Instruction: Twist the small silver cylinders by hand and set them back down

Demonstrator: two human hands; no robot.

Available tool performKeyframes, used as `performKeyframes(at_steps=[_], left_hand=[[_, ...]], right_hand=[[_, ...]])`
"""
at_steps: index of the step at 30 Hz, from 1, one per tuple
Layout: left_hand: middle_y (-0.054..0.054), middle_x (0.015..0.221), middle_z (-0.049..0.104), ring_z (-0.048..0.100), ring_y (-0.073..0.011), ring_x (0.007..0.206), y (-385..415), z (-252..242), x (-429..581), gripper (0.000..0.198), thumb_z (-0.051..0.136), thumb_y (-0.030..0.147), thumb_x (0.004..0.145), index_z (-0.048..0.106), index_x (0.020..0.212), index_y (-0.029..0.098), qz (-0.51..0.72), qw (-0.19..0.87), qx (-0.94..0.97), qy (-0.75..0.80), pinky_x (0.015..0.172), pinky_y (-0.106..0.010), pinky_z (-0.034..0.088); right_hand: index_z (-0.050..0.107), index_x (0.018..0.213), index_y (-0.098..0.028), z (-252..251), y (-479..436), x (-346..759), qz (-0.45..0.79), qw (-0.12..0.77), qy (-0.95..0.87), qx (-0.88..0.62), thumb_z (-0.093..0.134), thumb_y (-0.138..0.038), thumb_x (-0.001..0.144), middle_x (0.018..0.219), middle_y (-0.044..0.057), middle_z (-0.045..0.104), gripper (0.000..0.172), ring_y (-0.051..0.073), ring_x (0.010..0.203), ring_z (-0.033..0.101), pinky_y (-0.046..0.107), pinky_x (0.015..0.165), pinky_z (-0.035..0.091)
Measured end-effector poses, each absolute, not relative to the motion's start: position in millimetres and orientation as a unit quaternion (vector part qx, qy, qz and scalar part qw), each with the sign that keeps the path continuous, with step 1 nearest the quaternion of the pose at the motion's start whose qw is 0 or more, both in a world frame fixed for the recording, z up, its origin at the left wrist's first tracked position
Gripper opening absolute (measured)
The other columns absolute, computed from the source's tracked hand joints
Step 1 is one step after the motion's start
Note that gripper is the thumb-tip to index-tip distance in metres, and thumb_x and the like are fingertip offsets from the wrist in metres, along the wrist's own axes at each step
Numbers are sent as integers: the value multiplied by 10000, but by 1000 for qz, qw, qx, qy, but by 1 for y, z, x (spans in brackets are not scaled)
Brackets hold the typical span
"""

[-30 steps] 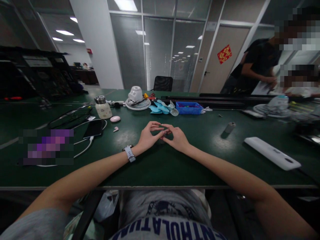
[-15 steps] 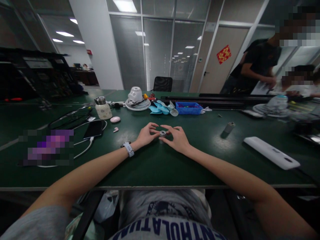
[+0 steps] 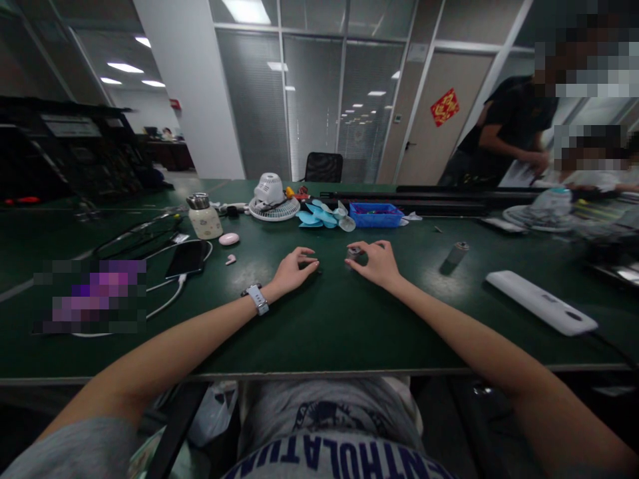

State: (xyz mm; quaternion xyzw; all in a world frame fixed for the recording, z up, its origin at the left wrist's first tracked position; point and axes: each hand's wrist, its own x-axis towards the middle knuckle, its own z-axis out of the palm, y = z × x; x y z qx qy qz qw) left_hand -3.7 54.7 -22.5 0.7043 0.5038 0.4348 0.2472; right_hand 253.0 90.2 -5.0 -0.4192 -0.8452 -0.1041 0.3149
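A small grey metal cylinder point(image 3: 353, 253) is pinched between the thumb and fingers of my right hand point(image 3: 375, 263), just above or on the green table; its underside is hard to make out. My left hand point(image 3: 295, 270) rests to the left of it with thumb and fingers apart, holding nothing. By the left fingertips lies a tiny dark speck point(image 3: 320, 271), too small to name. A second grey metal cylinder point(image 3: 460, 251) stands upright on the tabletop, off to the right of my right hand.
Across the back lie a white fan part point(image 3: 272, 207), blue fan blades point(image 3: 319, 215) and a blue tray point(image 3: 375, 221). At left are a bottle point(image 3: 206, 221), a pink case point(image 3: 229, 239), a pink earbud point(image 3: 230, 259) and a phone point(image 3: 186, 260). A white power strip point(image 3: 542, 303) lies right.
Both hands were at the metal cylinder. My right hand has carried it to the right and slightly away from me, out of the left hand's fingers, while the left hand has stayed nearly in place.
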Motion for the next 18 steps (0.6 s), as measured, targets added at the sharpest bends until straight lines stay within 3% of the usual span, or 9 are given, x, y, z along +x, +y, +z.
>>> performKeyframes(at_steps=[6,11,15,18], left_hand=[[-78,1032,738,661,-227,1051,57,-25,-4,279,597,367,833,554,1061,213,436,219,700,521,952,-423,457],[-69,1017,737,657,-227,1030,56,-24,-5,266,584,367,836,558,1050,212,431,209,703,525,920,-413,463],[-68,1009,734,660,-222,1015,56,-23,-4,247,578,359,840,562,1037,211,434,209,698,529,915,-401,465],[-85,1031,726,663,-219,1011,58,-23,-3,194,540,291,856,560,1025,199,452,203,675,546,899,-389,475]], right_hand=[[632,1144,-195,-8,152,345,-243,228,-722,-607,494,-490,882,907,122,694,417,275,903,584,444,944,205],[609,1161,-146,-11,169,393,-274,179,-644,-692,457,-449,908,940,154,667,423,288,962,540,466,956,163],[581,1194,-94,-10,168,396,-281,189,-631,-698,468,-444,904,1004,189,652,469,319,1042,508,515,987,155],[522,1278,-56,-2,156,369,-306,256,-645,-652,473,-449,898,1187,230,598,549,352,1205,422,553,1033,143]])
